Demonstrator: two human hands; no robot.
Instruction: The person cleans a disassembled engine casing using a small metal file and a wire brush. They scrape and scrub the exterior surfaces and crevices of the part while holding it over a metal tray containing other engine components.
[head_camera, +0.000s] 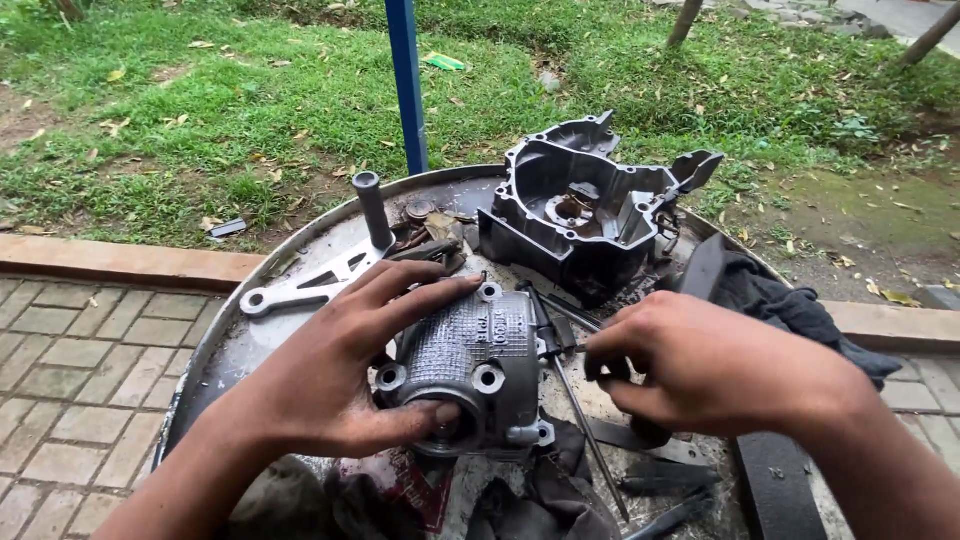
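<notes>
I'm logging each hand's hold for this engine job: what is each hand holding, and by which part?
The left hand clasps the grey engine casting across its ribbed top, thumb at its lower opening. The right hand pinches a thin tool near its upper end.
</notes>
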